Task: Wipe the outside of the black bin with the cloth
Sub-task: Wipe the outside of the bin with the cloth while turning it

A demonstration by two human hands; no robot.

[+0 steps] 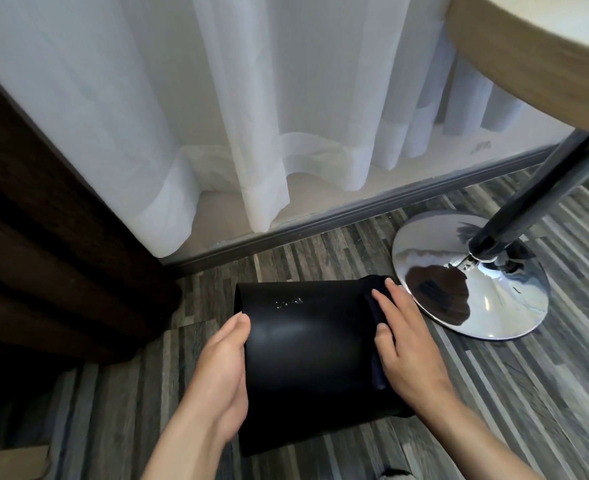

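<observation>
The black bin (306,355) lies tipped on its side over the striped floor, its smooth wall facing up, with a few pale specks near its far end. My left hand (222,368) is pressed flat against the bin's left side, steadying it. My right hand (403,344) lies flat on the bin's right side, pressing a dark navy cloth (376,355) against the wall. Only a strip of the cloth shows beside my fingers; the rest is hidden under my palm.
A chrome round table base (473,282) with its dark pole (535,199) stands close to the right of the bin, under a wooden tabletop (535,53). White curtains (216,116) hang behind. Dark wooden furniture (43,244) is at left.
</observation>
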